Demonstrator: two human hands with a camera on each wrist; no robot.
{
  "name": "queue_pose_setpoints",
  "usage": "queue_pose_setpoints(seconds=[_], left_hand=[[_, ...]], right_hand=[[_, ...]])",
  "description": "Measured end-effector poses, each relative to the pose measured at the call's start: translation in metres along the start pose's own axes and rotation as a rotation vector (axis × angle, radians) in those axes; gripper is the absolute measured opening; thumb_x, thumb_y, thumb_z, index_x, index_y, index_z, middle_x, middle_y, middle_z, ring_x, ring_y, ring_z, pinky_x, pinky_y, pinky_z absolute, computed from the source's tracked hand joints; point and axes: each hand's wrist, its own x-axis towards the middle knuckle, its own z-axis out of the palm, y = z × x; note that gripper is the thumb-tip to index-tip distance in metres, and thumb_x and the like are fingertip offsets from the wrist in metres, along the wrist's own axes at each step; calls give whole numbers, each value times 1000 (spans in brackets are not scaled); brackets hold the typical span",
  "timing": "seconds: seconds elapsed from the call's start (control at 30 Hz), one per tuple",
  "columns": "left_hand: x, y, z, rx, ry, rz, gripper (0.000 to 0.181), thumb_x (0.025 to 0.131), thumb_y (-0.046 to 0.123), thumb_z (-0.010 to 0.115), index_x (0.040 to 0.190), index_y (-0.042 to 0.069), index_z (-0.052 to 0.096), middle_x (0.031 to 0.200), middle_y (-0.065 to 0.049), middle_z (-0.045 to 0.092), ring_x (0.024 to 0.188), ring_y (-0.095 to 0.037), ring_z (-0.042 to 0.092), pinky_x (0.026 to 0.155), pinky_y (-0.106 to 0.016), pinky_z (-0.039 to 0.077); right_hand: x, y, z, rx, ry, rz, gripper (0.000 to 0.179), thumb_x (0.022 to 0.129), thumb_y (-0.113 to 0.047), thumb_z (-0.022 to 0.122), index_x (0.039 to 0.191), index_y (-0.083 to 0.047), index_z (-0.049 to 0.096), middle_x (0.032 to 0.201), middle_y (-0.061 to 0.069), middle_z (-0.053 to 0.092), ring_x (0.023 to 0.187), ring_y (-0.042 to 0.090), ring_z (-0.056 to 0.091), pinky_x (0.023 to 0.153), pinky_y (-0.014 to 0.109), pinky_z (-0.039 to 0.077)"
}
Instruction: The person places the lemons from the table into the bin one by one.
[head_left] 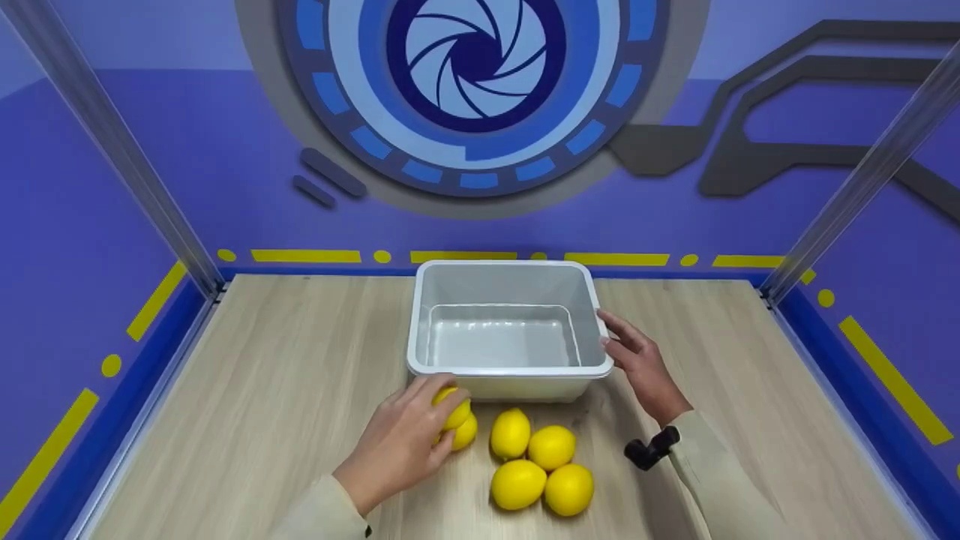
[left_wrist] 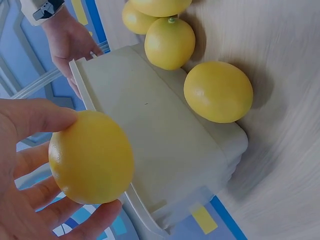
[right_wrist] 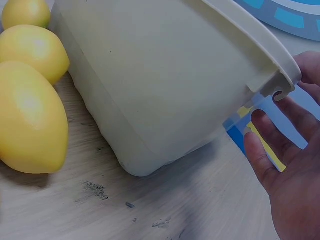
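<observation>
Between the thumb and fingers of my left hand [head_left: 405, 429] is a yellow lemon [left_wrist: 92, 157], raised near the front wall of the light grey plastic bin [head_left: 495, 386]. Another lemon [head_left: 465, 433] lies on the table just below it, partly covered by the held one in the head view. My right hand [head_left: 646, 371] grips the bin's right rim near its front corner, thumb at the top and a finger under the edge, the other fingers loose below. The bin's inside floor shows bare.
Several more lemons [head_left: 518, 484] sit grouped on the wooden table [head_left: 315, 360] in front of the bin, right of my left hand. Behind the bin stands a blue-purple printed wall [head_left: 187, 172]. Metal posts [head_left: 150, 180] rise at both back corners.
</observation>
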Motion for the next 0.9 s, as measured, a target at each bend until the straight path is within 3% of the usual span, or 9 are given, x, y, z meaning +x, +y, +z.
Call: queue_pose_setpoints(seconds=[0.3, 0.9], left_hand=[[0, -3, -3, -6, -26, -33, 40, 85, 26, 70, 123, 17, 63, 126, -3, 57, 114, -19, 56, 83, -37, 57], [3, -7, -4, 9, 25, -34, 40, 84, 25, 71, 123, 18, 62, 123, -3, 57, 113, -19, 57, 81, -36, 57]], right_hand=[[0, -1, 1, -9, 7, 2, 52, 98, -32, 54, 148, -25, 39, 154, 2, 38, 138, 21, 42, 99, 22, 47], [0, 2, 0, 2, 6, -14, 51, 99, -30, 54, 148, -23, 39, 153, 2, 39, 137, 22, 42, 94, 17, 47]])
